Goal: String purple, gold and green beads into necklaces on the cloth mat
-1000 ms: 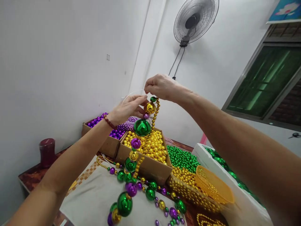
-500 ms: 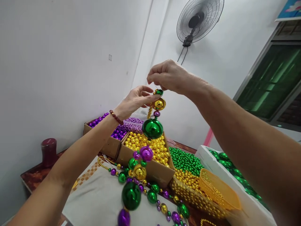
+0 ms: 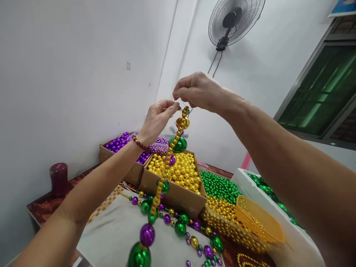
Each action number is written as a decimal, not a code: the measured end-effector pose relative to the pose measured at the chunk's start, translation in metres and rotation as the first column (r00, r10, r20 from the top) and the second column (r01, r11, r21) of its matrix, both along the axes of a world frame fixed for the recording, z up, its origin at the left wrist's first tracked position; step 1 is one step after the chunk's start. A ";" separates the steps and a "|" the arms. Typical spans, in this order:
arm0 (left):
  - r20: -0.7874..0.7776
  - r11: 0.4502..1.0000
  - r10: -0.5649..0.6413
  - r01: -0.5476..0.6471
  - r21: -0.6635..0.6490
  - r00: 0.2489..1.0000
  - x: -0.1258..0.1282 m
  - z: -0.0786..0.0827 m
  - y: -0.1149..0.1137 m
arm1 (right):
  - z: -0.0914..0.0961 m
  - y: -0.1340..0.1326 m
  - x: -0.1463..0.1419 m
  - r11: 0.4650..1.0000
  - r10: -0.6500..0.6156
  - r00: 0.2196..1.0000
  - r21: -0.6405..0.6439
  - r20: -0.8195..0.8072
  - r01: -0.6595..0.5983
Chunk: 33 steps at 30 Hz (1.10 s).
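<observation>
My right hand (image 3: pixel 198 91) was raised in front of the wall, fingers pinched tight on the top of the bead strand (image 3: pixel 167 163), close to the small green bead under my knuckles. My left hand (image 3: pixel 158 116) sat just beside it, thumb and fingertips closed narrow on what looked like a thin clear thread; the thread itself was too fine for me to make out surely. The strand hung down from both pinches: a gold bead, a big green ball (image 3: pixel 178 144), a run of small gold beads, then a purple ball (image 3: pixel 147 234) and another green one at the bottom edge of the view.

The weight was my worry. Those large balls pulled hard on a very small grip, and if either pinch slackened I judged the thread end could slip free and beads could slide off and scatter.

Below stood the cardboard box of gold beads (image 3: pixel 178 172), touching the box of purple beads (image 3: pixel 122 146), with loose green beads (image 3: pixel 218 187) and an orange basket (image 3: pixel 257 220) to the right. A swinging strand could catch a box edge or tangle with the finished strand (image 3: pixel 180 226) lying on the cloth (image 3: pixel 116 233).
</observation>
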<state>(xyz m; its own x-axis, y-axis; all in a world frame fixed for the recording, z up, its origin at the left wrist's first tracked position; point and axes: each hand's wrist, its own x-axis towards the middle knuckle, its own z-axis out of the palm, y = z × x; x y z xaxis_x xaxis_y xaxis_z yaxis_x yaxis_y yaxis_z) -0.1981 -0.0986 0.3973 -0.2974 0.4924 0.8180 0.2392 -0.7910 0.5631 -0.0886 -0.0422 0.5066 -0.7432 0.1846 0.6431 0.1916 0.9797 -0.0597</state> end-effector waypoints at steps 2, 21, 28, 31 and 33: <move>0.031 0.998 -0.069 0.070 -0.011 0.997 -0.001 0.001 0.008 | -0.003 0.000 0.002 1.000 -0.013 1.000 -0.019 -0.002 0.013; 0.248 0.799 -0.254 0.347 -0.491 0.935 0.010 -0.118 0.037 | -0.170 0.052 0.017 0.713 0.045 0.984 -0.684 -0.171 -0.151; 0.344 0.628 -0.111 0.334 -0.703 0.932 0.004 -0.167 0.047 | -0.257 0.082 0.022 0.083 -0.226 0.832 -0.861 -0.506 -0.501; 0.317 0.585 -0.087 0.306 -0.751 0.944 0.003 -0.186 0.052 | -0.280 0.084 0.027 0.003 -0.366 0.782 -0.841 -0.504 -0.541; 0.278 0.588 -0.059 0.258 -0.766 0.959 0.003 -0.197 0.056 | -0.290 0.073 0.033 0.092 -0.374 0.752 -0.829 -0.543 -0.552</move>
